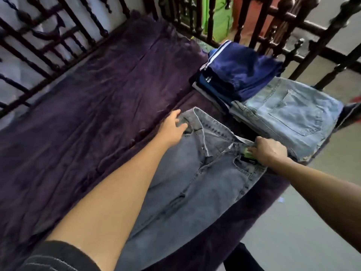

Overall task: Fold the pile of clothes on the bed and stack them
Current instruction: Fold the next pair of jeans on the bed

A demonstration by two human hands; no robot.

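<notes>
Grey jeans point(195, 184) lie spread front-up on the purple bed cover point(97, 106), waistband toward the far end. My left hand point(172, 127) rests on the left side of the waistband, fingers loosely bent. My right hand point(270, 151) pinches the right side of the waistband by a small green tag. Beyond the waistband sits a folded pair of light blue jeans point(289, 114). Behind those stands a stack of folded navy clothes with white stripes point(240, 73).
A dark wooden spindle railing point(259, 22) runs along the far and left sides of the bed. The bed's right edge drops to a grey floor point(302, 231). The two folded stacks sit close to the right corner.
</notes>
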